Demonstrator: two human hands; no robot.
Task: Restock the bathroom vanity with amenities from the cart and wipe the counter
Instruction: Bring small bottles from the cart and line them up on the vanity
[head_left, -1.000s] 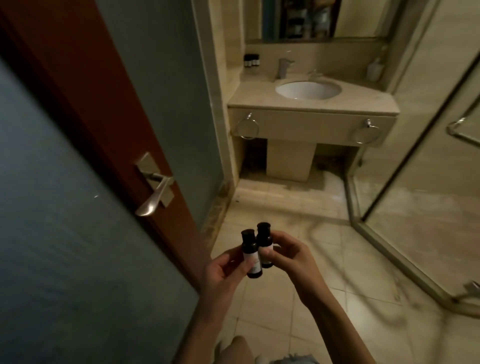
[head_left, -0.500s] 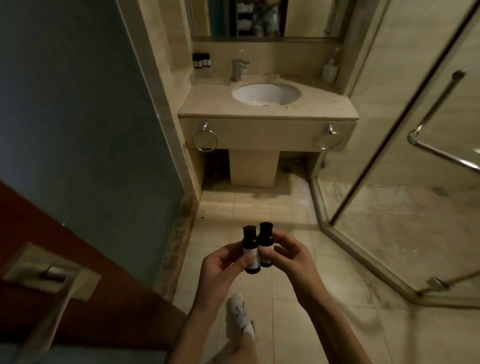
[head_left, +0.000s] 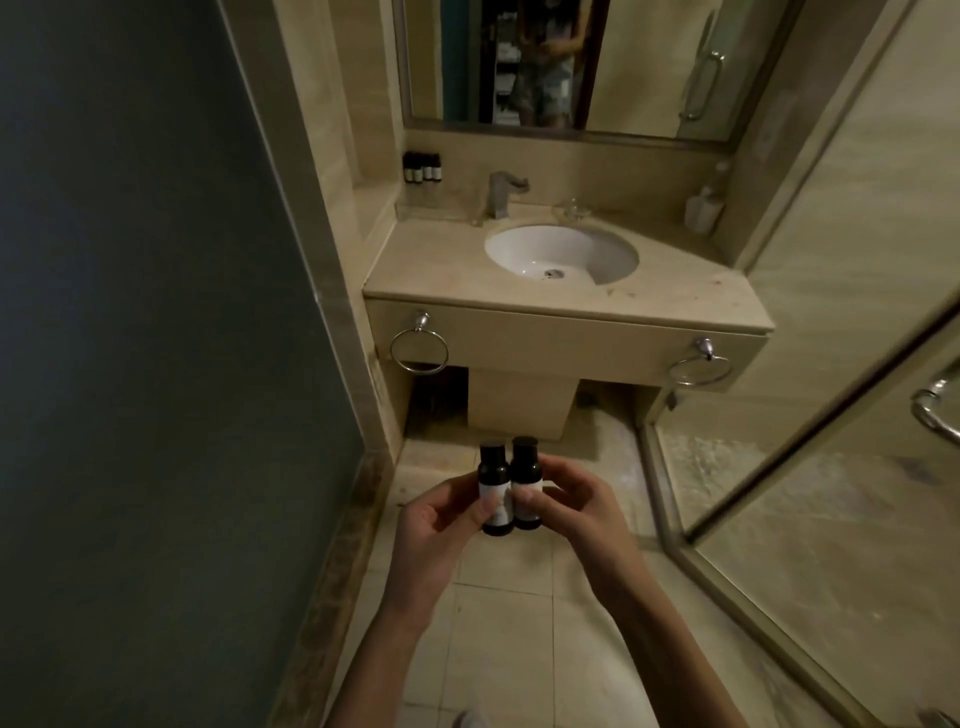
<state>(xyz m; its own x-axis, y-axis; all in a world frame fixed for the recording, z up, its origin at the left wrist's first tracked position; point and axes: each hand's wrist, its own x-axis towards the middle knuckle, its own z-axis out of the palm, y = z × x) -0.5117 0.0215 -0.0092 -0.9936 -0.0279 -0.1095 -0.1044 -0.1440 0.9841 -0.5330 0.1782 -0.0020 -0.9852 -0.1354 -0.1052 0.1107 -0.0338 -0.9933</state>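
Note:
Two small dark amenity bottles with pale labels stand upright side by side in front of me, above the tiled floor. My left hand (head_left: 431, 525) pinches the left bottle (head_left: 130, 480) between thumb and fingers. My right hand (head_left: 576, 512) pinches the right bottle (head_left: 525, 478) the same way. Ahead stands the beige vanity counter (head_left: 441, 270) with a white round sink (head_left: 561, 257). Several similar dark bottles (head_left: 422, 167) line the ledge at the counter's back left corner.
A chrome faucet (head_left: 503, 191) rises behind the sink, and a white dispenser (head_left: 704, 208) sits at the back right. Two towel rings (head_left: 418, 352) hang on the vanity front. A glass shower enclosure (head_left: 831, 441) fills the right side, a dark wall (head_left: 130, 364) the left.
I have walked past the door into the bathroom, so the vanity is closer and the door is out of view. Both hands keep holding the bottles the same way.

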